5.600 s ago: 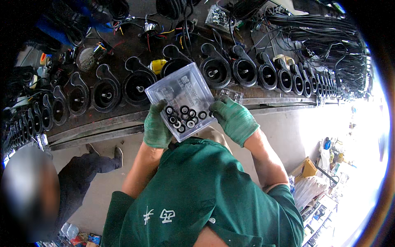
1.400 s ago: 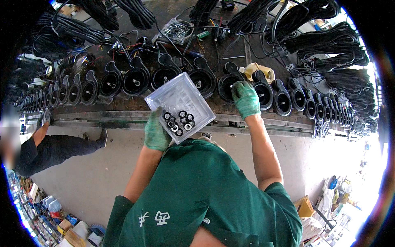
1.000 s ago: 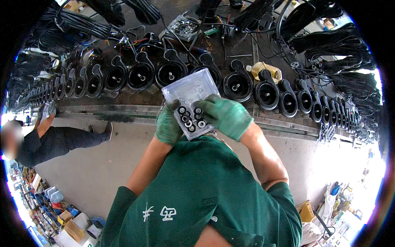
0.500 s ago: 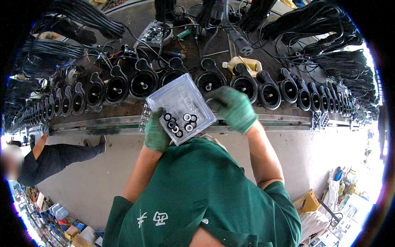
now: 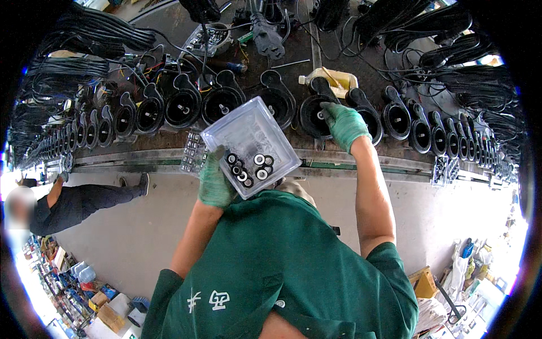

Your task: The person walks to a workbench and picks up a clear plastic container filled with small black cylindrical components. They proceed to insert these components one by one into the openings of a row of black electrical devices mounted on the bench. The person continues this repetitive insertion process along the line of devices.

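My left hand (image 5: 215, 183), in a green glove, grips a clear plastic box (image 5: 287, 148) by its left side, the thumb over the rim. Several small black-and-white rings (image 5: 261, 160) lie in the part of the box closest to me. Gloved in green too, my right hand (image 5: 347, 125) reaches into a round black housing (image 5: 307, 120) with a hooked arm. Thumb and fingers are pinched together at the short metal shaft in its middle. Whatever they hold there is too small and covered to make out.
A long row of similar black housings (image 5: 183, 100) runs along the bench edge to both sides. Behind it lie a yellowish bottle (image 5: 337, 80), a black plug (image 5: 270, 40), a bag of metal parts (image 5: 210, 38) and cable bundles (image 5: 96, 31). Another person (image 5: 84, 206) stands at the left.
My right hand has moved from beside the box rightward into a housing, its fingers now at the shaft. The box stays in my left hand. The view has shifted slightly.
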`<action>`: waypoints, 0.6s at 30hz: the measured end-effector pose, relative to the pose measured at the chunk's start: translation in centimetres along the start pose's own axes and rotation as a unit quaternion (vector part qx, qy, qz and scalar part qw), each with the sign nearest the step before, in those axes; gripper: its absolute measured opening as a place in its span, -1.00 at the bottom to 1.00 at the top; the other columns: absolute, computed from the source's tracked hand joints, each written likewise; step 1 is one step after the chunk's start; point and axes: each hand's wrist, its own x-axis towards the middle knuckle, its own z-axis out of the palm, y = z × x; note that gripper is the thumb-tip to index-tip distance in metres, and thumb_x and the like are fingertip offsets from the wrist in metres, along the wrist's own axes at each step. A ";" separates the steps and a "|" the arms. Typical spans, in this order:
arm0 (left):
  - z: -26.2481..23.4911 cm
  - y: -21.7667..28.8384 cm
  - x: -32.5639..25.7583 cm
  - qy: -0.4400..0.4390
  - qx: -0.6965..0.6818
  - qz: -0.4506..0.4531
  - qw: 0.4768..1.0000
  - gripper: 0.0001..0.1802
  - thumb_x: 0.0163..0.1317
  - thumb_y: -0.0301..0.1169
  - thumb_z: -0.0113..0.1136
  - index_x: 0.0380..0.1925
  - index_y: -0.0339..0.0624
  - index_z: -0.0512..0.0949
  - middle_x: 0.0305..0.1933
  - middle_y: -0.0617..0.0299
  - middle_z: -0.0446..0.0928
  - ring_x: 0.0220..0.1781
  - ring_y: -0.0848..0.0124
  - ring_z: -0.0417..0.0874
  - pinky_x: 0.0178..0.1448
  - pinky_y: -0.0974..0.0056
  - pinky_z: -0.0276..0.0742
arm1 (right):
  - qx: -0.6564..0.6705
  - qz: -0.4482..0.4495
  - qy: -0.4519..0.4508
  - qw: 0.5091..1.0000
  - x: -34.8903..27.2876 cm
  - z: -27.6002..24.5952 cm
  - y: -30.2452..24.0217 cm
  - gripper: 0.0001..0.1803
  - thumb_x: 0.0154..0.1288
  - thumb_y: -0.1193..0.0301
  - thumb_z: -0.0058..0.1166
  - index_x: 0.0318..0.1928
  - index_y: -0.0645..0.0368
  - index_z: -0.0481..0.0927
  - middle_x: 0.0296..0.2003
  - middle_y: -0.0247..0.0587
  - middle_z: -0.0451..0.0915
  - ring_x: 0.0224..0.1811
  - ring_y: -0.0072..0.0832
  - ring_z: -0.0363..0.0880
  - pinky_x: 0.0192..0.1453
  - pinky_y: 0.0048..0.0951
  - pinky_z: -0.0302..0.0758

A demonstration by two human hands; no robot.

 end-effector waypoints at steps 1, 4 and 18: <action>0.0 -0.1 0.0 0.000 0.009 -0.002 1.000 -0.16 0.29 0.02 0.34 0.45 -0.21 0.37 0.37 -0.06 0.54 0.33 -0.01 0.60 0.45 -0.11 0.56 | 0.006 0.006 0.007 1.000 0.0 0.3 0.3 -0.68 0.49 0.42 0.14 0.17 0.16 0.69 0.06 0.06 0.73 0.10 0.04 0.69 0.17 -0.18 0.61; 0.7 0.1 -0.3 -0.022 0.024 0.007 0.999 -0.14 0.28 0.04 0.34 0.45 -0.23 0.36 0.37 -0.06 0.54 0.33 0.00 0.60 0.46 -0.11 0.55 | 0.054 -0.057 0.075 0.994 -0.9 0.4 -0.3 -0.66 0.46 0.37 0.14 0.20 0.08 0.68 0.04 0.04 0.72 0.11 0.05 0.67 0.18 -0.10 0.61; -1.4 -0.8 4.2 -0.150 -0.124 -0.146 0.970 -0.43 0.42 -0.18 0.23 0.36 -0.17 0.46 0.21 -0.02 0.66 0.13 0.12 0.75 0.22 0.02 0.76 | -0.068 -0.158 -0.115 0.978 -7.5 0.9 -12.7 -0.64 0.29 0.34 0.31 0.10 0.02 0.69 -0.04 -0.13 0.62 -0.07 -0.09 0.72 0.01 -0.11 0.68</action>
